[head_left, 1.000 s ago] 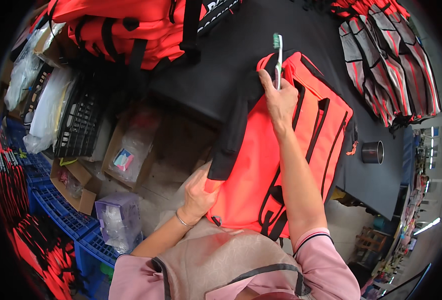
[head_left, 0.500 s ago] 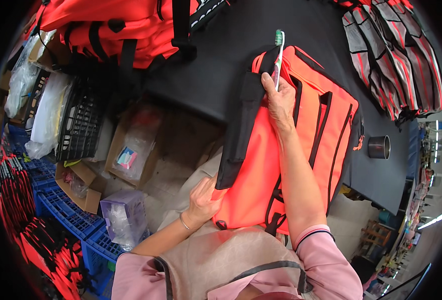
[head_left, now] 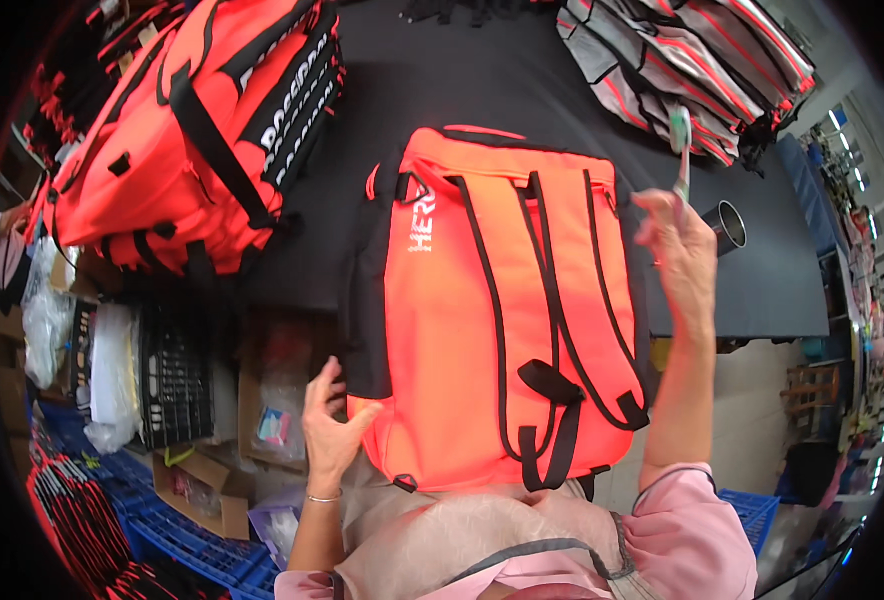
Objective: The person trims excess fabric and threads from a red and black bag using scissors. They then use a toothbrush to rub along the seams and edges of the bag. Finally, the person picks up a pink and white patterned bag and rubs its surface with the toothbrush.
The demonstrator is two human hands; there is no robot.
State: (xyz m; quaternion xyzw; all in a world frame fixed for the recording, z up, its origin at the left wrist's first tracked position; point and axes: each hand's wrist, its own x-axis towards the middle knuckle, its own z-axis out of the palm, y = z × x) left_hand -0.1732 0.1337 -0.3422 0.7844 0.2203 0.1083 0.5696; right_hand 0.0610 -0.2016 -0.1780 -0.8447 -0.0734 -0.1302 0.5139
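A bright orange-red backpack (head_left: 440,340) with black trim lies on the table's near edge, its shoulder straps facing up and its lower end against my apron. At its lower left corner is my left hand (head_left: 334,425), fingers apart, the thumb at the fabric's edge. My right hand (head_left: 682,250) is raised beside the bag's right side. It grips a toothbrush (head_left: 683,165) with a white handle and green bristles, the head pointing up and away from me. Just right of that hand stands a metal cup (head_left: 731,228), partly hidden by it.
Stacked orange-red bags (head_left: 152,175) fill the far left of the black table (head_left: 412,75). Grey bags with red stripes (head_left: 652,70) lie at the far right. Below left are a black crate (head_left: 174,365), a cardboard box (head_left: 230,508) and blue plastic crates (head_left: 187,552).
The backpack has turned from tilted to nearly straight, straps up. My right hand with the toothbrush has moved off it to the right, toward the cup. My left hand has loosened from the lower corner.
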